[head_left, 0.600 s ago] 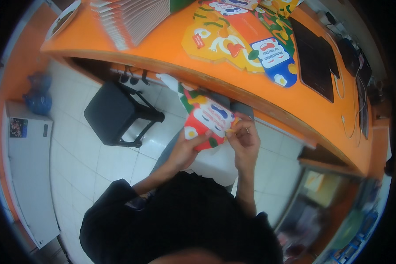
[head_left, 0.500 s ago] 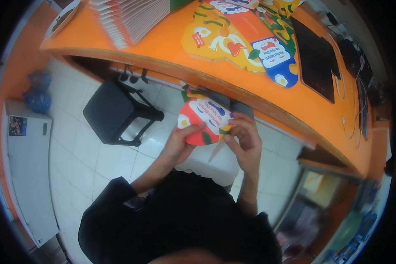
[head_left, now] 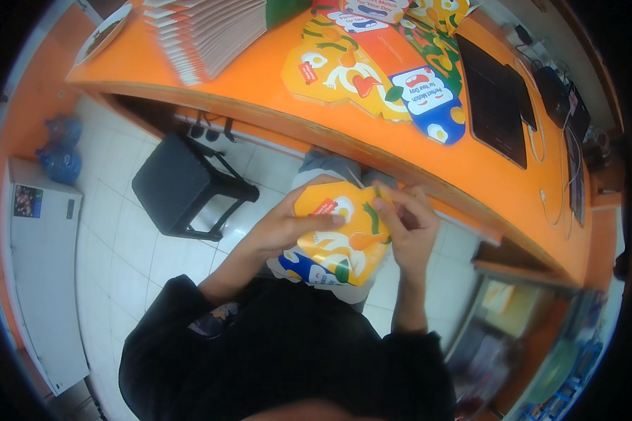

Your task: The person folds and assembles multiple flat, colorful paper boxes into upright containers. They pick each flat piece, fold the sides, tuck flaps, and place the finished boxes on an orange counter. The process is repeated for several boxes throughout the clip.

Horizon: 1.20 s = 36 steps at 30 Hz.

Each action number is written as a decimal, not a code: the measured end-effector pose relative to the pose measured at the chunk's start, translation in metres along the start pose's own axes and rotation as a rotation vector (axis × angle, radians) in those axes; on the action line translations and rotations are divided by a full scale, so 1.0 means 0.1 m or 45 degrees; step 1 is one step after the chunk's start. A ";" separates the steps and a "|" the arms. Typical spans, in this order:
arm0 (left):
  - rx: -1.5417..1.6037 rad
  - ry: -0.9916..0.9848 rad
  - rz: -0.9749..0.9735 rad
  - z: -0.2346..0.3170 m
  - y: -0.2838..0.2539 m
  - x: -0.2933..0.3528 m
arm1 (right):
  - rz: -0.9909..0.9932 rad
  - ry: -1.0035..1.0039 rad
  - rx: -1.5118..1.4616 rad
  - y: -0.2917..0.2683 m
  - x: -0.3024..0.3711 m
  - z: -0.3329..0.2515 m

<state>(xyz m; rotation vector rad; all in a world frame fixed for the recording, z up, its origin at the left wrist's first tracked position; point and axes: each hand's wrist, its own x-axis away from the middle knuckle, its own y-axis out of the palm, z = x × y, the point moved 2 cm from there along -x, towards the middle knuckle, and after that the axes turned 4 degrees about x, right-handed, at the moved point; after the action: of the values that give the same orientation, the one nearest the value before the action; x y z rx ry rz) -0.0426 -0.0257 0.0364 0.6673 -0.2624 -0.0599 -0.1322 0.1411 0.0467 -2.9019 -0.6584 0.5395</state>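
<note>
Both my hands hold a die-cut yellow cardboard cutout printed with eggs, vegetables and a blue panel, in front of my body below the counter edge. My left hand grips its left side with the thumb laid across the printed face. My right hand pinches its upper right edge with the fingertips. More cutouts of the same kind lie flat on the orange counter beyond my hands.
A stack of orange-edged booklets sits at the counter's far left. Two dark flat devices with cables lie at the right. A black stool stands on the white tiled floor, with a white cabinet at the left.
The cutout has been turned and flipped in my hands: earlier its red and white end faced up, now the yellow face shows with the blue panel toward my body.
</note>
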 end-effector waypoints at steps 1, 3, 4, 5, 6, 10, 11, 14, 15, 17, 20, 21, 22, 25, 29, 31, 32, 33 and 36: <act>-0.015 0.008 0.007 0.02 0.00 -0.01 | -0.062 -0.034 0.049 0.01 0.01 0.00; -0.045 0.015 0.018 0.04 -0.01 -0.01 | -0.176 -0.118 0.079 0.01 0.07 -0.01; -0.080 0.013 0.006 0.05 0.00 -0.01 | -0.214 -0.164 0.085 0.00 0.08 -0.01; -0.113 0.012 -0.006 0.05 0.00 0.01 | -0.258 -0.232 0.083 -0.02 0.08 0.00; -0.148 -0.012 -0.005 0.04 0.01 0.02 | -0.304 -0.295 0.081 -0.03 0.06 0.00; -0.042 -0.078 -0.056 0.04 0.02 0.00 | -0.445 -0.624 0.103 -0.11 -0.02 0.01; 0.021 -0.108 -0.063 0.03 0.03 -0.01 | -0.439 -0.632 0.081 -0.13 -0.04 0.02; 0.171 -0.202 -0.042 -0.02 0.04 -0.03 | -0.377 -0.668 0.048 -0.14 -0.06 0.05; 0.210 -0.231 -0.035 -0.03 0.04 -0.05 | -0.349 -0.675 0.023 -0.14 -0.05 0.06; 0.296 -0.252 -0.029 -0.06 0.05 -0.05 | -0.269 -0.678 -0.035 -0.15 -0.04 0.06; 0.350 -0.250 -0.016 -0.07 0.04 -0.06 | -0.284 -0.589 -0.137 -0.15 -0.04 0.04; 0.350 -0.243 -0.013 -0.07 0.03 -0.06 | -0.308 -0.568 -0.046 -0.14 -0.04 0.02; 0.350 -0.235 -0.011 -0.06 0.02 -0.07 | -0.331 -0.549 0.045 -0.14 -0.04 0.00; 0.321 -0.111 -0.018 -0.02 0.00 -0.08 | -0.352 -0.374 0.258 -0.09 0.00 -0.05; 0.079 0.100 -0.054 -0.03 0.04 -0.06 | -0.289 0.041 0.076 0.07 0.13 -0.02; 0.055 0.128 -0.087 -0.08 0.06 -0.06 | -0.353 0.008 0.081 0.09 0.18 -0.01; 0.029 0.161 -0.155 -0.11 0.06 -0.05 | -0.322 -0.034 0.143 0.12 0.21 -0.01; 0.098 0.162 -0.172 -0.13 0.05 -0.05 | -0.303 -0.068 0.219 0.14 0.23 0.00; 0.195 0.178 -0.243 -0.21 -0.03 -0.04 | -0.352 -0.034 -0.052 0.16 0.25 0.03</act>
<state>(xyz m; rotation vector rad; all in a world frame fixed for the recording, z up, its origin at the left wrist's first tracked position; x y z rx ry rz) -0.0411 -0.0143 0.0180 0.8441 -0.0681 -0.1766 -0.1058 0.1381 0.0325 -2.7767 -1.0645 0.5343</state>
